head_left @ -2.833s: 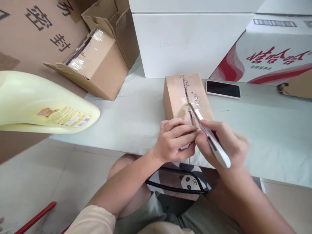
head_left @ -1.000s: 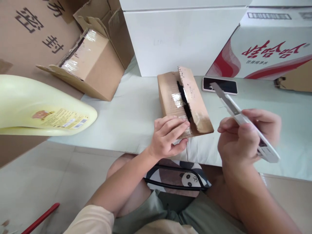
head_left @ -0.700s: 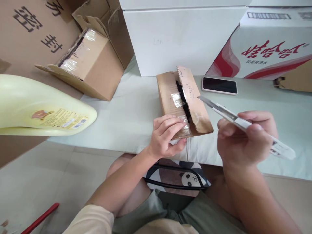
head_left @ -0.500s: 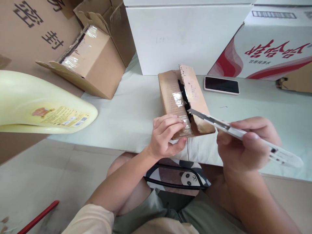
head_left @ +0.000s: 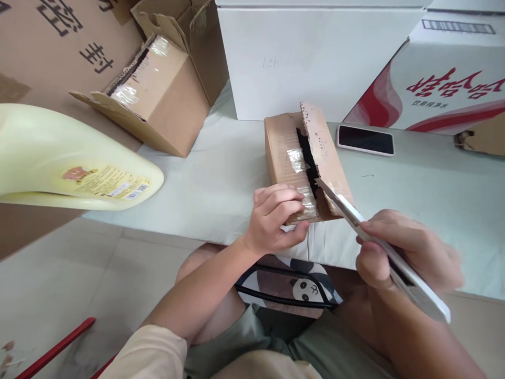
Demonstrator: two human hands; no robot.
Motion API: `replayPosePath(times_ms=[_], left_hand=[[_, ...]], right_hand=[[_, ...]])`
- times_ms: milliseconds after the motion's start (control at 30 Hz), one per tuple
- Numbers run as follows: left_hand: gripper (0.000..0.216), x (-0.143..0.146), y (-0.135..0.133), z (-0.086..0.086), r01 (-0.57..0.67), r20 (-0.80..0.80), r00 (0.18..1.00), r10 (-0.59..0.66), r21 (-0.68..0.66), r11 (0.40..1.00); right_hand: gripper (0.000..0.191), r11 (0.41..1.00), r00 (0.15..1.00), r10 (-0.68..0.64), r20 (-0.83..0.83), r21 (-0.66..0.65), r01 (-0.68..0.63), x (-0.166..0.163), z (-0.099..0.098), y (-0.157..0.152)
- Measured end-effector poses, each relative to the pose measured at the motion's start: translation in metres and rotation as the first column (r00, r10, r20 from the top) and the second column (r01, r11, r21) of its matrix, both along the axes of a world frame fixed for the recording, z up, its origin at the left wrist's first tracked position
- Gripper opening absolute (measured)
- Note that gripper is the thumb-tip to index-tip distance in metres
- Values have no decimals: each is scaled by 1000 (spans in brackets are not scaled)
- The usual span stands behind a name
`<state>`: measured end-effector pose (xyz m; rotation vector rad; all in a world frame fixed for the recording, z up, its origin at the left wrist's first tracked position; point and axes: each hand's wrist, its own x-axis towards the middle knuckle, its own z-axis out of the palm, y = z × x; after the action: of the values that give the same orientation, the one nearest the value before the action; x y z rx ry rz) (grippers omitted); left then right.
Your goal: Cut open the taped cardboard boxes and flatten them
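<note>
A small brown cardboard box (head_left: 282, 145) lies on the cloth-covered surface, its lid flap partly raised along a ragged, dark-edged slit. Strips of clear tape cross its top. My left hand (head_left: 278, 216) grips the near left corner of this box, fingers on the taped top and thumb at the front edge. Held in my right hand (head_left: 406, 252) is a utility knife (head_left: 355, 221) with a white handle and its blade out. The blade's tip is at the slit, close to the flap's torn edge; whether it touches the cardboard I cannot tell.
Behind the box stands a large white carton (head_left: 315, 63), with a red-and-white carton (head_left: 445, 89) at right. A phone (head_left: 366, 139) lies near them. At left are a pale yellow bottle (head_left: 79, 163) and an opened cardboard box (head_left: 169, 100). A panda-print item (head_left: 305, 289) sits below.
My right hand has turned the utility knife more steeply, its handle end swinging down toward me. The blade tip stays by the slit. My left hand keeps its hold; the whole view has shifted slightly.
</note>
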<state>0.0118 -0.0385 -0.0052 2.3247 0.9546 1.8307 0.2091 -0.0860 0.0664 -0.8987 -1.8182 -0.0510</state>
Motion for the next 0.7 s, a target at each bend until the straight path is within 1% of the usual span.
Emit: replayPosePath(times_ms=[100, 233, 333, 500, 600, 700], left_hand=[[21, 1, 0, 0, 4, 11, 1000, -4, 0, 1000], [20, 1, 0, -1, 14, 16, 1000, -14, -4, 1000], [19, 0, -1, -2, 19, 11, 1000, -19, -19, 1000], [21, 1, 0, -3, 16, 24, 1000, -15, -3, 1000], [21, 3, 0, -4, 12, 30, 999, -12, -4, 1000], [22, 3, 1, -4, 9, 37, 999, -9, -2, 1000]], right_hand=[[9, 1000, 999, -21, 28, 19, 21, 1, -2, 3], [3, 995, 1000, -24, 18, 94, 22, 3, -9, 10], [6, 996, 1000, -29, -8, 82, 30, 4, -13, 11], [7, 998, 998, -27, -50, 53, 30, 1, -10, 8], [9, 999, 997, 4, -76, 41, 0, 2, -8, 5], [9, 999, 998, 26, -56, 29, -25, 4, -7, 3]])
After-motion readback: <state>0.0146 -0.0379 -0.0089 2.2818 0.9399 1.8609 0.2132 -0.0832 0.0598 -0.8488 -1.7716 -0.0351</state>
